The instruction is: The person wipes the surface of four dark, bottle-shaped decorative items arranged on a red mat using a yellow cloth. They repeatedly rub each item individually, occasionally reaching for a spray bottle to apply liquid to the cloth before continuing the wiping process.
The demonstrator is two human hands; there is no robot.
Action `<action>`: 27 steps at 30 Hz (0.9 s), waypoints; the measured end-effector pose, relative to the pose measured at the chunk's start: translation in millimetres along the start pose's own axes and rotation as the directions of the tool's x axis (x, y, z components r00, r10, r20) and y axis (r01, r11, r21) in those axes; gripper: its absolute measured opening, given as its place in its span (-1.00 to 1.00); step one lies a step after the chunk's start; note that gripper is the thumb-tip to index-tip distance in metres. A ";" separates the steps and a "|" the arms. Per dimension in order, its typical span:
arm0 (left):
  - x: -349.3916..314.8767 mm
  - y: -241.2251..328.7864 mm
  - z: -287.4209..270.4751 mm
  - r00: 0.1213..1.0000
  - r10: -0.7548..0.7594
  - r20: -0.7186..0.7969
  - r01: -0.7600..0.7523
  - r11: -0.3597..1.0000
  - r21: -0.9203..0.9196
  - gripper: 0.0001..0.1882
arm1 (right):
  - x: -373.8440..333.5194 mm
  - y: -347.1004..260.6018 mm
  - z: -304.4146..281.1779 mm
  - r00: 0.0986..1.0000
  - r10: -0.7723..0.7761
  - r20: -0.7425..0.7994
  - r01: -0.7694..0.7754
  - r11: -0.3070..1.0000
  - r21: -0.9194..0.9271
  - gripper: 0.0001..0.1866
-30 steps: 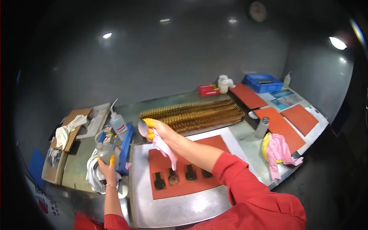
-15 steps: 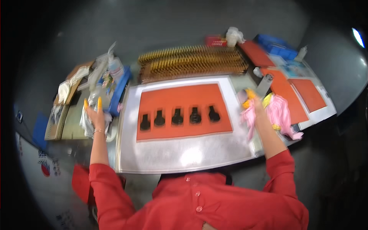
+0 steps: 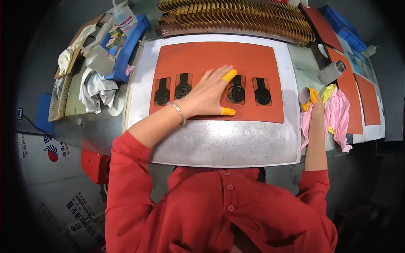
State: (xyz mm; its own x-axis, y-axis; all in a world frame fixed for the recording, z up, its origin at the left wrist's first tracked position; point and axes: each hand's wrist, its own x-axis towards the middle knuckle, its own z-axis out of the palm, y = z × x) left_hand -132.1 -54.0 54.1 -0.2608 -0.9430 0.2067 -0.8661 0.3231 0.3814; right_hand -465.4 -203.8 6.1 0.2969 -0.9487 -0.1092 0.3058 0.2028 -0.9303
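Note:
My left hand point(image 3: 207, 95), with yellow finger cots on thumb and forefinger, reaches over the orange mat point(image 3: 253, 55), its fingers spread and nothing seen in its grasp. It covers the middle of a row of dark flat pieces, each a round disc with a straight tab. To its left lie two such pieces, one at the end point(image 3: 162, 91) and one nearer point(image 3: 183, 86); to its right, one beside the thumb point(image 3: 236, 89) and another farther off point(image 3: 262, 91). My right hand point(image 3: 317, 110) is closed round a pink cloth point(image 3: 306, 126) and a small grey cylinder point(image 3: 304, 95).
A brown slatted rack point(image 3: 236, 21) stands at the back. Left are a blue tray point(image 3: 126, 52) with bottles and a crumpled white cloth point(image 3: 98, 90). Right are a grey bottle point(image 3: 332, 72), more pink cloth point(image 3: 338, 114), orange sheets point(image 3: 369, 99) and a blue bin point(image 3: 344, 27).
My left hand has moved from the white cloth at the left onto the mat, over the middle pieces. My right hand still holds the pink cloth and cylinder. The view has shifted.

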 end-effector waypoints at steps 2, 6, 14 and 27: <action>15.1 -6.9 8.0 0.999 0.017 0.042 -0.018 1.000 0.008 -0.09 | -3.9 1.2 0.8 0.998 0.003 -0.063 -0.003 1.000 0.009 -0.83; 27.2 -7.3 10.7 0.999 -0.028 0.043 0.029 0.999 -0.030 -0.16 | -25.2 -17.6 44.6 1.000 0.028 0.009 -0.022 0.917 -0.399 -0.83; -31.5 -38.5 -22.5 0.859 -0.270 -0.436 0.245 0.963 -0.113 -0.38 | -20.7 -0.2 173.0 0.870 0.101 0.482 0.421 0.355 -0.835 -0.77; -132.3 -146.2 -41.3 0.513 -0.566 -0.645 0.339 0.824 -0.453 -0.64 | 11.1 42.2 210.4 0.901 0.047 0.431 0.433 -0.050 -0.900 -0.78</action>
State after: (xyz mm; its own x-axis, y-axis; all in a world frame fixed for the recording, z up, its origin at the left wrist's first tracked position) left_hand 46.7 26.8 8.2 0.6316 -0.6152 0.4718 -0.6091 -0.0173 0.7929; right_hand -258.9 -154.7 39.3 0.6715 -0.7409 0.0088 -0.7012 -0.6392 -0.3158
